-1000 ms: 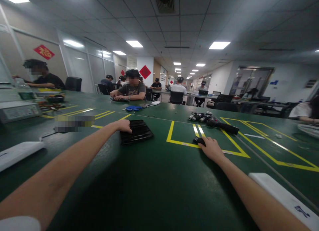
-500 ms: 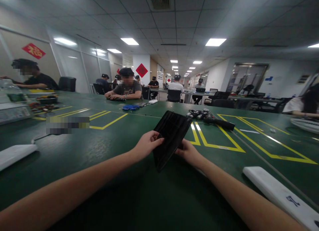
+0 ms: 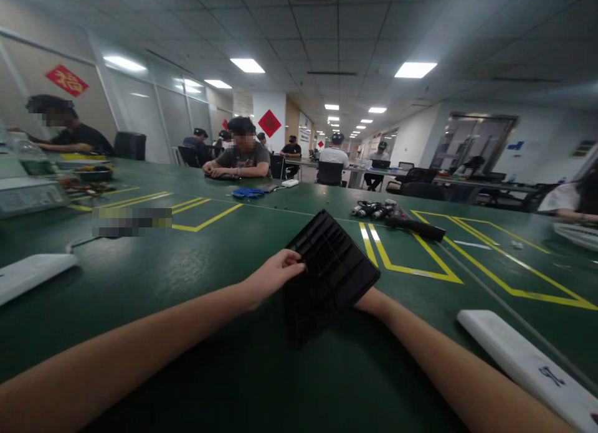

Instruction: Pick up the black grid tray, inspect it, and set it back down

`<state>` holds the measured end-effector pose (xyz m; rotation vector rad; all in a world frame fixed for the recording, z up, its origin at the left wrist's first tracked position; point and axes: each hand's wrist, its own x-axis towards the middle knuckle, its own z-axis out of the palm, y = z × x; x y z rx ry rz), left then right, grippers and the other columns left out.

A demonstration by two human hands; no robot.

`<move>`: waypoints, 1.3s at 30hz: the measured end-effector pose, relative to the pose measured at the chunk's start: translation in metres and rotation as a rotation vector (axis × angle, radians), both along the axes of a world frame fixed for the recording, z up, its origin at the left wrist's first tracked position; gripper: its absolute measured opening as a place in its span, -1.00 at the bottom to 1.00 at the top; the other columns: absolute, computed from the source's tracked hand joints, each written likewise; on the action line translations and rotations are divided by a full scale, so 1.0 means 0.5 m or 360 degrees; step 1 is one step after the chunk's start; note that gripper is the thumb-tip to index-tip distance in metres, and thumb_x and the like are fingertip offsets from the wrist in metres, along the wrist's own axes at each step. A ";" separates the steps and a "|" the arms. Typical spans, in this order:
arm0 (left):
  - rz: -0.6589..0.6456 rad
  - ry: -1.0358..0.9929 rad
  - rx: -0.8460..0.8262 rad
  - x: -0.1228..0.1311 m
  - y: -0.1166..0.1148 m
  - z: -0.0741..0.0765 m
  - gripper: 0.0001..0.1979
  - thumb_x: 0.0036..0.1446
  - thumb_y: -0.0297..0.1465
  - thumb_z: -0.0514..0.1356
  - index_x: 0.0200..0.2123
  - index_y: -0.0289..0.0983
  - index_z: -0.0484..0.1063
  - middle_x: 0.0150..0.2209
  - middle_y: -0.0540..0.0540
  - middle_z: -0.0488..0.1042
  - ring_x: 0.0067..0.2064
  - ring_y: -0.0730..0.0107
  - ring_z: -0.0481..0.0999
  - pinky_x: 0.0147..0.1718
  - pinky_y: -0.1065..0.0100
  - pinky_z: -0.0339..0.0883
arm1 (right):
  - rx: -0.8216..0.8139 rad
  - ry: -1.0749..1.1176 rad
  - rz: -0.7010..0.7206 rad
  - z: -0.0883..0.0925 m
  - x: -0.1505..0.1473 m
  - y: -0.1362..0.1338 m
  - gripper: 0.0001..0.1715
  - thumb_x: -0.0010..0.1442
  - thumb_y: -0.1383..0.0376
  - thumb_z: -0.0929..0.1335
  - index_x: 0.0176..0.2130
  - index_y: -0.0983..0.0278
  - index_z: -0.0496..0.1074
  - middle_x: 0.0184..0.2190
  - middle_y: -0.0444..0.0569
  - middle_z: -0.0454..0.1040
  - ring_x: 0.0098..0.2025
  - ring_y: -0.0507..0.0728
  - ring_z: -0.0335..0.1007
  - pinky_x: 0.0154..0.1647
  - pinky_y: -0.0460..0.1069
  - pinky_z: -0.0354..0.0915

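Observation:
A black plastic tray (image 3: 334, 268), its inner face split into compartments by ribs, is held tilted above the green table. My left hand (image 3: 275, 274) pinches its left edge, thumb and fingers closed near the rim. On the far right side, my right hand (image 3: 371, 299) grips it from behind and below. The tray covers the fingers of that hand, so only the wrist and a little of the hand show.
The green table (image 3: 187, 333) carries yellow tape outlines. White power bank-like blocks (image 3: 523, 364) (image 3: 40, 276) lie at both sides. Ahead lie a bundle of dark cables with metal ends (image 3: 374, 210), a black rod (image 3: 418, 228) and blue gloves (image 3: 248, 193). A person (image 3: 245, 152) sits opposite.
The tray has turned so its ribbed inner face shows more broadly, and its right side has swung outward. My right hand has gone further behind it. The left hand stays at the edge.

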<state>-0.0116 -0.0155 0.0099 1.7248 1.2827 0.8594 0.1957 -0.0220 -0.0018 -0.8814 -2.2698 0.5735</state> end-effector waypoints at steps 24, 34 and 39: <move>-0.0202 0.0141 0.0064 -0.023 -0.002 0.019 -0.84 -0.05 -0.36 0.11 -0.34 -0.30 0.28 -0.52 0.03 0.35 -0.55 0.49 0.34 -0.67 0.48 0.15 | -0.0075 0.0137 0.0124 0.003 -0.004 -0.009 -0.49 0.13 0.17 0.24 0.08 0.22 0.22 0.12 -0.04 0.23 0.15 0.12 0.11 0.22 0.08 -0.06; -0.0358 0.1203 0.1118 -0.015 -0.018 0.020 -0.83 0.09 -0.49 -0.01 -0.34 -0.31 0.37 -0.38 -0.08 0.43 -0.35 0.39 0.40 -0.37 0.38 0.25 | -0.0048 0.0118 0.0067 -0.008 -0.004 -0.002 -0.36 0.14 0.06 0.17 0.10 0.37 0.18 0.14 0.10 0.17 0.18 0.13 0.06 0.22 0.08 -0.06; -0.0610 0.1671 0.1488 -0.012 -0.031 0.022 -0.78 0.08 -0.55 -0.03 -0.20 -0.37 0.31 -0.29 -0.20 0.41 -0.28 0.26 0.39 -0.36 0.29 0.26 | 0.0024 -0.0011 0.0025 -0.013 0.001 0.002 -0.40 0.16 0.12 0.16 0.11 0.38 0.16 0.17 0.10 0.13 0.20 0.13 -0.01 0.24 0.10 -0.14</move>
